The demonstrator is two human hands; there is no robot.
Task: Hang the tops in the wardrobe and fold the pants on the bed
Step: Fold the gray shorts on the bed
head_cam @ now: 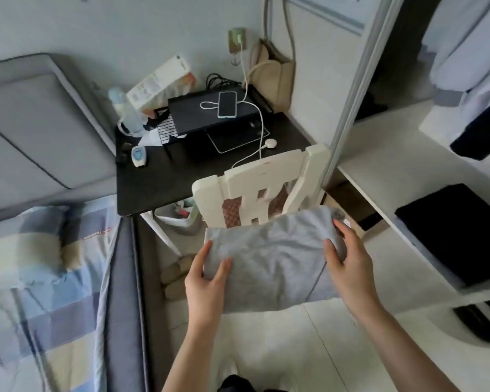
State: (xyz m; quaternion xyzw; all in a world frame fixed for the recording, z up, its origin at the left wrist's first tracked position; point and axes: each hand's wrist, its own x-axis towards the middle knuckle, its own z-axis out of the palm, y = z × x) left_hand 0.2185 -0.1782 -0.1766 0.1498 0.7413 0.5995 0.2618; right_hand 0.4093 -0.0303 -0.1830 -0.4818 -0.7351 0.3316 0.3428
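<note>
Hands, left [207,281] and right [348,258], clasping opposite ends of folded grey garment [269,261]; soft, light, floppy; likely best supported underneath, near both edges.

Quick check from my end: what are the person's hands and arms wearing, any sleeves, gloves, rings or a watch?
Nothing worn shows. The left hand and right hand are bare, with no gloves, and I see no rings on the fingers. Both forearms are bare to the frame's bottom edge: no sleeves, watch or bracelet in view.
</note>
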